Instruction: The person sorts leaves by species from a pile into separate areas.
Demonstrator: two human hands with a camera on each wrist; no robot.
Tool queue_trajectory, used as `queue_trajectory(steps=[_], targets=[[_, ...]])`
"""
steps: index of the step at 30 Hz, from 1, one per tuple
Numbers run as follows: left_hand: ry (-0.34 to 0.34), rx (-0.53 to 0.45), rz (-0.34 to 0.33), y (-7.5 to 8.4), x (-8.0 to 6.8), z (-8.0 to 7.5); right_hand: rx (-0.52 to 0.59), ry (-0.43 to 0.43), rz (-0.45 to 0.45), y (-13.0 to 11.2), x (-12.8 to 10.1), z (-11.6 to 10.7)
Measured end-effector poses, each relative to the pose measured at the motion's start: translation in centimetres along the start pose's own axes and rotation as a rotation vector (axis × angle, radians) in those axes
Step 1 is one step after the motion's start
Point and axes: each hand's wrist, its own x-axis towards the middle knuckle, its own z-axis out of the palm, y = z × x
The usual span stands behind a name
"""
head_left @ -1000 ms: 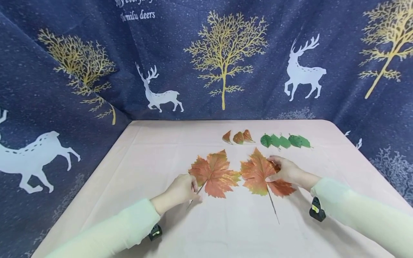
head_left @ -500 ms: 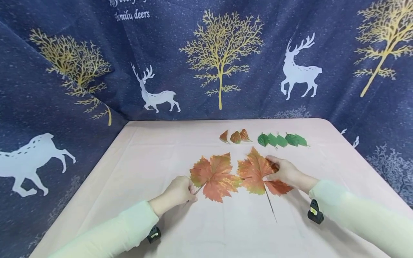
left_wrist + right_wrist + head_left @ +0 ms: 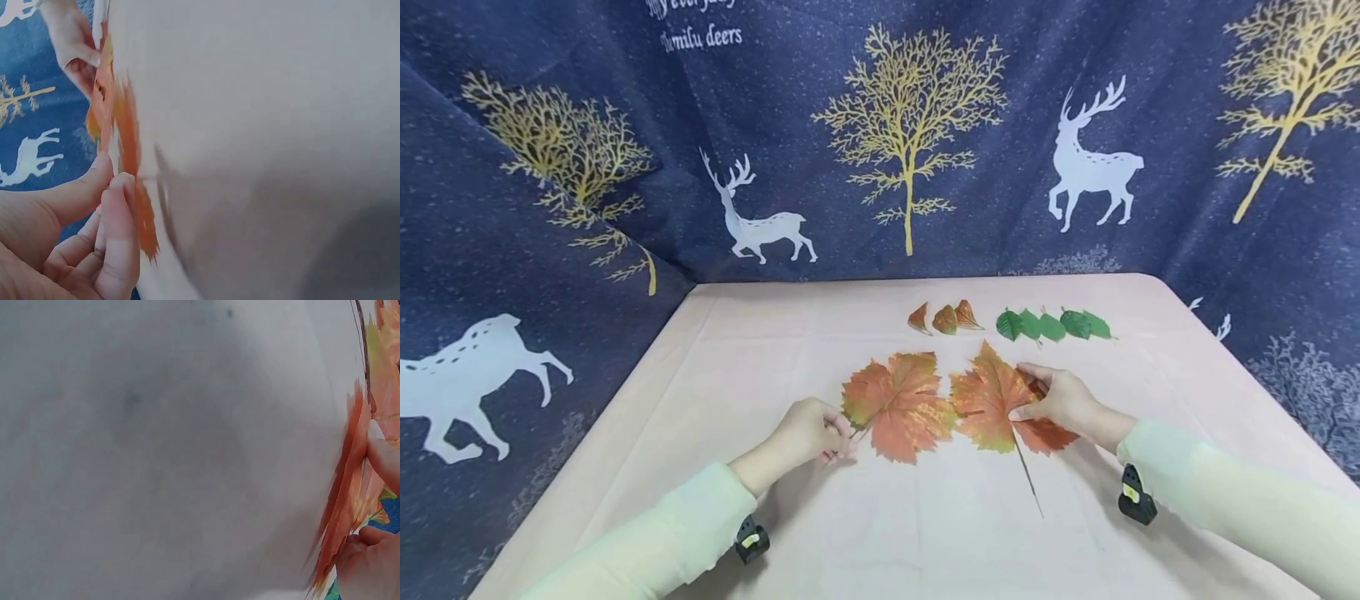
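Two large orange-red maple leaves with yellow-green edges are side by side in the head view, their inner edges meeting or nearly so. My left hand (image 3: pixel 808 432) pinches the stem of the left maple leaf (image 3: pixel 901 408) close to the blade, between thumb and index finger (image 3: pixel 119 206). My right hand (image 3: pixel 1070 406) holds the right maple leaf (image 3: pixel 988 404) by its right side, the thumb (image 3: pixel 385 459) lying across the blade near the stem's base. That leaf's thin dark stem (image 3: pixel 1027 477) points toward the front. The right hand's lower fingers are partly hidden.
Behind the big leaves, several small brown leaves (image 3: pixel 945 320) and a row of overlapping green leaves (image 3: pixel 1052 326) lie on the pale pink tablecloth (image 3: pixel 760 358). A dark blue curtain (image 3: pixel 850 225) with deer and trees hangs along the table's back and sides.
The left hand has shifted up the left leaf's stem toward the blade, and that leaf has turned slightly. The right hand keeps its hold, nearly still. The head view has drifted a little.
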Motion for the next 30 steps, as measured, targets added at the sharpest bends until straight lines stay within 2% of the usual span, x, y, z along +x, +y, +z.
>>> queue_trajectory(steps=[8,12,22,27,30], targets=[[0.068,-0.088,-0.082,0.3,0.3,-1.2,0.003,-0.002,-0.038,0.3,-0.2,0.2],[0.081,-0.124,-0.110,0.1,0.7,-2.1,-0.016,0.001,-0.051,0.5,-0.3,0.2],[0.157,-0.108,-0.097,-1.7,2.4,-5.4,-0.030,0.003,-0.070,0.3,-0.1,-0.1],[0.181,-0.141,-0.106,-2.6,3.5,-7.0,-0.038,-0.001,-0.050,0.1,-0.2,-0.3],[0.186,-0.189,-0.137,-3.1,4.2,-7.8,-0.044,0.001,-0.043,0.0,-0.1,-0.2]])
